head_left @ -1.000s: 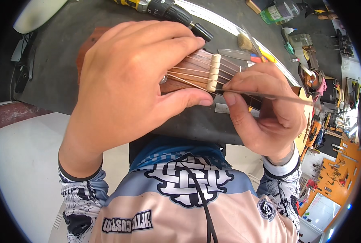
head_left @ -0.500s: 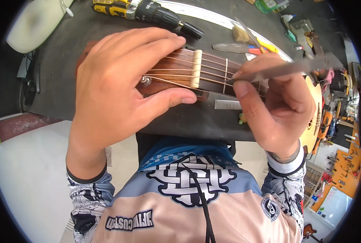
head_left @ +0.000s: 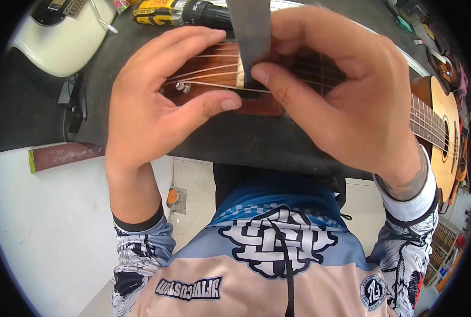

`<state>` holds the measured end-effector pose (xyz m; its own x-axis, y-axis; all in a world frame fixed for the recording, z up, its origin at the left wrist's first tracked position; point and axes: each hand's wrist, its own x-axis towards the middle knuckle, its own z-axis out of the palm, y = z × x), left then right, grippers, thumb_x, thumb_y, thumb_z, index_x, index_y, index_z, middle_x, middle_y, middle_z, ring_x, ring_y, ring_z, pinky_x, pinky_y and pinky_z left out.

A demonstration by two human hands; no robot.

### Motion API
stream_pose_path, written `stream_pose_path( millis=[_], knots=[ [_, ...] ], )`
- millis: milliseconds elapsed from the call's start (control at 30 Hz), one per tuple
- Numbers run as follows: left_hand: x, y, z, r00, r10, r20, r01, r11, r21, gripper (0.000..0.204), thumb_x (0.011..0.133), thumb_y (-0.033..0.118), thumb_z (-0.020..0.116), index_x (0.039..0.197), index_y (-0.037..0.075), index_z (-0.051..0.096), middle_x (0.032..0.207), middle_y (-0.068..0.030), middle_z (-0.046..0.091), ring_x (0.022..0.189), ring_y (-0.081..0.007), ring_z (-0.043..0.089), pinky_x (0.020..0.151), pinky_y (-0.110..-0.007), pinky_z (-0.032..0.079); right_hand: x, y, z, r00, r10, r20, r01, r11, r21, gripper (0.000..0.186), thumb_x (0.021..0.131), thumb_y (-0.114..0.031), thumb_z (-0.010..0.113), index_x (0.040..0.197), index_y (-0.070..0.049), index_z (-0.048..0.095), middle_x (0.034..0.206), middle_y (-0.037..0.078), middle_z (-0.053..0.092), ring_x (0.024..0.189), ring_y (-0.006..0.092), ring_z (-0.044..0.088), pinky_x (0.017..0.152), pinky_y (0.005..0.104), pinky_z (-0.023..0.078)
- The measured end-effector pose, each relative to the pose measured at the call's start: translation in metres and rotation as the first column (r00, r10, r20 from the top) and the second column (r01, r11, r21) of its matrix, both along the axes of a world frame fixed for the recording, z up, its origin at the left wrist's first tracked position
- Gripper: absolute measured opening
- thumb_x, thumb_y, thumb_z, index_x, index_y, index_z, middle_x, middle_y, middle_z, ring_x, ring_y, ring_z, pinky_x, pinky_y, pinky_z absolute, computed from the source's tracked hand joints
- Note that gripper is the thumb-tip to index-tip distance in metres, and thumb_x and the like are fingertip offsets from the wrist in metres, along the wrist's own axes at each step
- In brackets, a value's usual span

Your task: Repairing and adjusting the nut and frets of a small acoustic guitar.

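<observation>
A guitar headstock [head_left: 206,64] of brown wood lies across the workbench with its strings on. My left hand [head_left: 148,98] spans it, fingers over the far edge and thumb along the near side, beside a metal tuning post [head_left: 182,87]. The pale nut [head_left: 240,76] shows just past my left thumb. Between thumb and fingers, my right hand [head_left: 351,100] pinches a thin, flat metal blade [head_left: 251,31]. It stands raised over the strings, its lower end right by the nut; whether it touches a string slot is hidden. My right hand covers much of the fretboard.
A yellow and black drill [head_left: 177,13] lies beyond the headstock on the dark workbench [head_left: 209,145]. A cream guitar body [head_left: 58,47] is at the far left. At the right stands an acoustic guitar [head_left: 440,119]. A reddish block [head_left: 259,104] sits under the neck.
My right hand has moved left along the neck to the nut, and the blade has swung from pointing right to standing up. My left hand stays around the headstock. The view has shifted.
</observation>
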<state>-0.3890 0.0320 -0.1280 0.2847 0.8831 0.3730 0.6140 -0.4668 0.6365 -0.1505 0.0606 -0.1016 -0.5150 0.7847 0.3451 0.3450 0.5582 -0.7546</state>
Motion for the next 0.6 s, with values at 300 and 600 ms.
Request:
stream_pose_path(
  millis=[300, 600],
  knots=[
    [-0.013, 0.003, -0.005, 0.996, -0.007, 0.089, 0.005, 1.0, 0.025, 0.064, 0.075, 0.021, 0.092, 0.128, -0.005, 0.066, 0.125, -0.0105, 0.066, 0.11, -0.0182, 0.065, 0.097, -0.03, 0.05, -0.013, 0.008, -0.005, 1.0, 0.027, -0.002, -0.027, 0.999, 0.029, 0.031, 0.086, 0.012, 0.071, 0.116, 0.006, 0.066, 0.098, 0.009, 0.074, 0.084, 0.011, 0.068, 0.077, 0.0256, 0.056],
    [-0.012, 0.003, 0.0, 0.998, -0.005, 0.068, 0.003, 0.999, 0.032, 0.061, 0.076, 0.019, 0.091, 0.126, -0.004, 0.067, 0.125, -0.0093, 0.067, 0.107, -0.0161, 0.065, 0.093, -0.029, 0.052, -0.014, 0.008, -0.003, 0.999, 0.032, -0.012, -0.031, 0.999, 0.042, 0.032, 0.086, 0.012, 0.071, 0.116, 0.006, 0.065, 0.099, 0.01, 0.073, 0.086, 0.0115, 0.068, 0.079, 0.0262, 0.056]
  ],
)
